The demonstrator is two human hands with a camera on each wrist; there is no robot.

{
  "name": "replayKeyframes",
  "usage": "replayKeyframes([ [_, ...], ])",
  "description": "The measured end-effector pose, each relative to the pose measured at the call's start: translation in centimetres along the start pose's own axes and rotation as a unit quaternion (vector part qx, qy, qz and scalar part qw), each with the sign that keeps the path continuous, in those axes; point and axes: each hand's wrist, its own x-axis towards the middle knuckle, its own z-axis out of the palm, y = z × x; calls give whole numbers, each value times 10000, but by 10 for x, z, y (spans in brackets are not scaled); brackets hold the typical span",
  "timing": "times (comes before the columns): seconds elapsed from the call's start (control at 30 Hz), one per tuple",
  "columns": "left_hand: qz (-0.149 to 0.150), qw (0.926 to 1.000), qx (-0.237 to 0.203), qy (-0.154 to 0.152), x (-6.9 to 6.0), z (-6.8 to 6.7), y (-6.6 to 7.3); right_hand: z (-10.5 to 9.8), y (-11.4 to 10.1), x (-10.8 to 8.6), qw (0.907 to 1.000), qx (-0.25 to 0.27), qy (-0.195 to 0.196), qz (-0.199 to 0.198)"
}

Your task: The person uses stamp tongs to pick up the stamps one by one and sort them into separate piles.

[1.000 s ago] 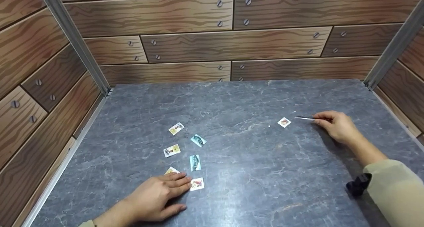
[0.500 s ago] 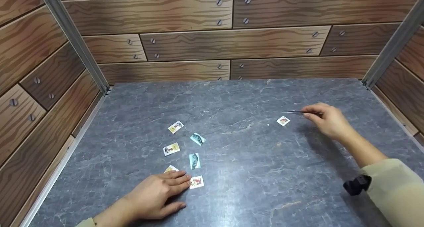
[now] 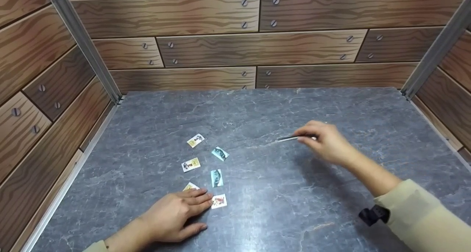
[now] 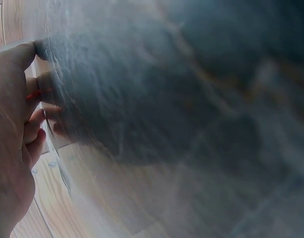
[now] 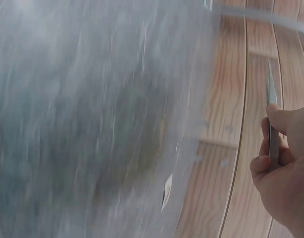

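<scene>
No readable text, labels, brands, numbers or signs in any view. The yellow cards (image 3: 190,164), teal cards (image 3: 217,178) and red-and-white card (image 3: 219,201) bore small printed pictures, any lettering on them too tiny to make out from the head view. Nothing legible on the tweezers (image 3: 289,138) or black wrist camera (image 3: 374,215) either; the wrist views were blurry.
</scene>
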Motion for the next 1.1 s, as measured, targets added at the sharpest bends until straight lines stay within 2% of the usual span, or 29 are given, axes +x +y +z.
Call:
replayKeyframes([
  [0.17,-32,10000,-36,-61,0,0,0,21,-20,1,9988,172,-309,-326],
  [0.4,-9,10000,-60,-46,2,-1,-1,43,-41,0,9944,105,-764,-724],
  [0.6,15,9999,7,126,1,0,0,60,-55,-4,9899,34,-1240,-683],
  [0.9,44,9999,26,122,0,1,1,83,-63,-9,9842,246,-1454,-976],
  [1.1,53,9999,25,114,-1,1,1,94,-67,-13,9813,250,-1712,-841],
])
